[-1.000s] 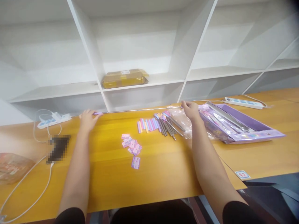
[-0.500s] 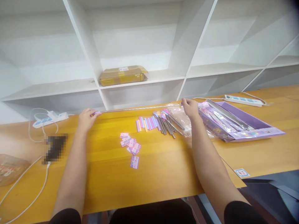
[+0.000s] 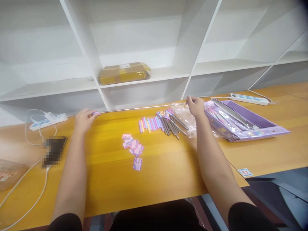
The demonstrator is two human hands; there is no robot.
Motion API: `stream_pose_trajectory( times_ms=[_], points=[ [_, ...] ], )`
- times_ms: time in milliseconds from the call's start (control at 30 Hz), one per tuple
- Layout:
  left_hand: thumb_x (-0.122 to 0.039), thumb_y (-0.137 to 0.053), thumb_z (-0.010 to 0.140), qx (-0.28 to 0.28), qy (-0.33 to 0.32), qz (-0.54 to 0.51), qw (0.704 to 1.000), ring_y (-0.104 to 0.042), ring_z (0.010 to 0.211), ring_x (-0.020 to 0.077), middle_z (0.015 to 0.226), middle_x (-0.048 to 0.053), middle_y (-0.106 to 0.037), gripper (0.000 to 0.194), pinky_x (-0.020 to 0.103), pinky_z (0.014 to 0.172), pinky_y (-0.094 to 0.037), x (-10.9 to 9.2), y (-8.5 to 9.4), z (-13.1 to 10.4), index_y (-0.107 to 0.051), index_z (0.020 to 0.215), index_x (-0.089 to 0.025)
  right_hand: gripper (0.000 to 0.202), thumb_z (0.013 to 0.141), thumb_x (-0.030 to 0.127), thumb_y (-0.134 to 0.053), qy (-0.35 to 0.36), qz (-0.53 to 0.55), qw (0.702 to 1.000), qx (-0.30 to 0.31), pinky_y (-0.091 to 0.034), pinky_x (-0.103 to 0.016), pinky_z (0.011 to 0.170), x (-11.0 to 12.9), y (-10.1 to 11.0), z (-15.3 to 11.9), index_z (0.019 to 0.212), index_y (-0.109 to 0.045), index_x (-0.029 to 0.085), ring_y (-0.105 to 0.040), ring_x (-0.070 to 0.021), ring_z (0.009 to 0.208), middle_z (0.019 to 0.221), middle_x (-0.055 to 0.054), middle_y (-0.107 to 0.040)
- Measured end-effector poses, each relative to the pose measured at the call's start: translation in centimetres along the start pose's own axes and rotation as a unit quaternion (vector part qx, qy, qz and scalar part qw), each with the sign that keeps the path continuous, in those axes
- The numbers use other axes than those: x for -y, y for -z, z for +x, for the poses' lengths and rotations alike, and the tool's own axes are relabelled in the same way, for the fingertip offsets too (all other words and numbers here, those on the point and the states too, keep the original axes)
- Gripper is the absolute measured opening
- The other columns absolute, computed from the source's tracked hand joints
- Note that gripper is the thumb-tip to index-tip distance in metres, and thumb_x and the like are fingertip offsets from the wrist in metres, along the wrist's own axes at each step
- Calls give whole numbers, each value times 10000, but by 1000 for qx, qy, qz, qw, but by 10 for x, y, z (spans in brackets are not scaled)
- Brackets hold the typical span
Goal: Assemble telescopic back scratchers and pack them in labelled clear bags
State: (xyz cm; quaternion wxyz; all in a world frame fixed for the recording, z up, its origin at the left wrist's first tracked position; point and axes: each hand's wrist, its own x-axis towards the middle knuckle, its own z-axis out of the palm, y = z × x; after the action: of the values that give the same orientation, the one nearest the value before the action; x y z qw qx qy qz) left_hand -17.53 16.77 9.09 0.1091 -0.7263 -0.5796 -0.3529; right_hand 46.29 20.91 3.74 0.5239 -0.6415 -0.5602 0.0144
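A thin metal telescopic rod (image 3: 141, 107) is stretched out long between my hands above the table's back part. My left hand (image 3: 83, 120) is closed around its left end, where a pink-purple piece pokes out by the fingers. At the other end, my right hand (image 3: 195, 106) pinches the rod; what lies inside those fingers is hidden. Below the rod lie several back scratchers (image 3: 172, 123) with coloured hand-shaped heads and metal shafts. Beside them is a row of pink, blue, orange and purple tubes (image 3: 151, 124). Small printed cards (image 3: 136, 148) are scattered nearer to me.
To the right stands an open purple box (image 3: 261, 133) with plastic-wrapped items, next to clear plastic bags (image 3: 185, 118). Power strips (image 3: 49, 122) with white cables lie at the back. A taped carton (image 3: 125, 73) sits on the white shelf. A pixelated dark object (image 3: 54, 152) is at left.
The view has shifted a little, so the scene sits slightly higher and further left. My left hand has drawn slightly further left; both hands still hold the extended rod.
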Motion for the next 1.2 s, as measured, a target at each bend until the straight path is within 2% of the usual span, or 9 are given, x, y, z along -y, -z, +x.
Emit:
stream_pose_trajectory(
  times_ms=[267, 567, 1067, 1200],
  points=[
    [-540, -655, 1028, -13, -31, 18, 999, -600, 836, 243, 832, 52, -683, 342, 363, 803, -449, 2, -2, 2, -861, 989, -270, 540, 994, 639, -520, 4, 4, 1000, 14, -392, -349, 695, -4, 2, 2, 660, -621, 228, -560, -211, 667, 573, -18, -519],
    [-543, -651, 1044, -30, -50, 21, 998, -582, 793, 234, 813, 48, -661, 347, 364, 779, -436, 0, -9, 2, -865, 1007, -272, 447, 982, 531, -568, 9, 0, 1000, 19, -393, -346, 705, -6, 12, 5, 670, -630, 218, -537, -196, 660, 584, 2, -497],
    [-573, -580, 1084, -55, -83, 20, 995, -600, 810, 255, 820, 67, -711, 412, 378, 777, -450, -14, 4, 5, -845, 962, -282, 506, 970, 638, -566, 26, 15, 999, 20, -420, -353, 721, 12, 14, 3, 681, -628, 227, -563, -212, 688, 586, -11, -522],
    [-573, -582, 1089, -53, -87, 29, 994, -596, 806, 256, 833, 70, -726, 405, 382, 770, -446, -17, 7, 6, -843, 977, -284, 484, 981, 591, -561, 31, 5, 999, 8, -400, -351, 700, 14, 17, 5, 665, -619, 229, -545, -207, 669, 577, -9, -506]
  ],
)
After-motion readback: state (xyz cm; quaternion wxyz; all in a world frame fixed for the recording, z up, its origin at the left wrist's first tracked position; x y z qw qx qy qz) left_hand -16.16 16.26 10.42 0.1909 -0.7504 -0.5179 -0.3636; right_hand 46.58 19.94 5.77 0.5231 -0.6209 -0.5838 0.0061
